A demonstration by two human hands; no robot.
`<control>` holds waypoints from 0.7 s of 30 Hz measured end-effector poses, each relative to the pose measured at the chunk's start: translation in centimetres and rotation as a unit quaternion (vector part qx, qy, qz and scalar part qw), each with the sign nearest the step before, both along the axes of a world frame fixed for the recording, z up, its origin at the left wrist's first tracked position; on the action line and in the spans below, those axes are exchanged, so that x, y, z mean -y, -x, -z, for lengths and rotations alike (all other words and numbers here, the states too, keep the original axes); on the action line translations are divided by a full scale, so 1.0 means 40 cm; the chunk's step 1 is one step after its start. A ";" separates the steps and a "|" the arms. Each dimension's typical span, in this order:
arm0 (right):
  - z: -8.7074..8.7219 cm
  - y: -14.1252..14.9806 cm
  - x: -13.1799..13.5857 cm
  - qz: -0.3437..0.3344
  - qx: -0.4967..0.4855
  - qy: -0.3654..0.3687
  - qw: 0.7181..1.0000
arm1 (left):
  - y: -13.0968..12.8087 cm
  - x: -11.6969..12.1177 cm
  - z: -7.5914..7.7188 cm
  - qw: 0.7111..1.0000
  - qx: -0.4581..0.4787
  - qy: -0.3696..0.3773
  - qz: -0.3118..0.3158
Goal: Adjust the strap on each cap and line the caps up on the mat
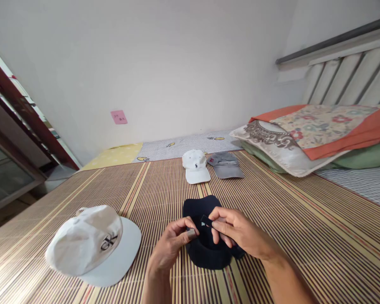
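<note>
A dark navy cap (209, 258) lies upside down on the mat, its brim pointing away from me and its inside facing up. Over its left side, the thumb and fingers of my left hand (174, 240) are pinched together around a small greyish piece, too unclear to name. My right hand (232, 228) pinches a short dark strap (206, 220) above the cap's opening. The fingertips of both hands are close but apart. Left of my hands rests a large white cap (88, 245) with black letters, its brim toward the right.
Farther back stand a small white cap (194, 164) and a grey cap (226, 164), side by side. A striped bamboo mat (152, 190) covers the bed. Pillows with an orange-edged floral cover (332, 122) are piled at right. A pink note (118, 117) is on the wall.
</note>
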State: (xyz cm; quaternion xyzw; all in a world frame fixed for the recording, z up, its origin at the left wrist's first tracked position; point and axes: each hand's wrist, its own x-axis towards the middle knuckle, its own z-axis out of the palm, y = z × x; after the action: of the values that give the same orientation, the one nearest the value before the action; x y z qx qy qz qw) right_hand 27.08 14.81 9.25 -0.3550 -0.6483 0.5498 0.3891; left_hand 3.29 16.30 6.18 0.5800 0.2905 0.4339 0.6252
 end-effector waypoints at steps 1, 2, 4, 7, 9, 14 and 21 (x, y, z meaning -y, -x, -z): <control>-0.001 0.002 0.000 -0.005 0.006 0.001 1.000 | -0.001 0.001 -0.002 1.000 0.000 -0.003 0.001; -0.001 0.004 0.000 -0.010 0.013 0.001 1.000 | -0.002 0.001 -0.002 1.000 -0.001 -0.005 0.000; -0.001 0.009 0.000 -0.020 0.022 -0.001 1.000 | -0.003 0.001 -0.002 1.000 -0.005 -0.005 -0.002; 0.003 0.014 0.002 -0.032 0.031 0.003 0.999 | -0.004 0.000 0.000 1.000 -0.009 0.005 -0.002; 0.006 0.016 0.003 -0.036 0.037 0.006 0.999 | -0.005 0.000 0.001 1.000 -0.009 0.010 0.000; 0.010 0.018 0.003 -0.037 0.050 0.003 0.998 | -0.008 0.000 0.000 1.000 -0.008 0.013 -0.003; 0.007 0.018 0.002 -0.046 0.055 0.015 0.997 | -0.007 -0.001 0.004 1.000 -0.011 0.004 0.006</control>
State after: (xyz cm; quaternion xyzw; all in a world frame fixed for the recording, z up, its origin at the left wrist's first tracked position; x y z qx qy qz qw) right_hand 26.34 14.72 8.95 -0.3605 -0.6763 0.5559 0.3219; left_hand 3.56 16.36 6.01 0.5843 0.2955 0.4222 0.6269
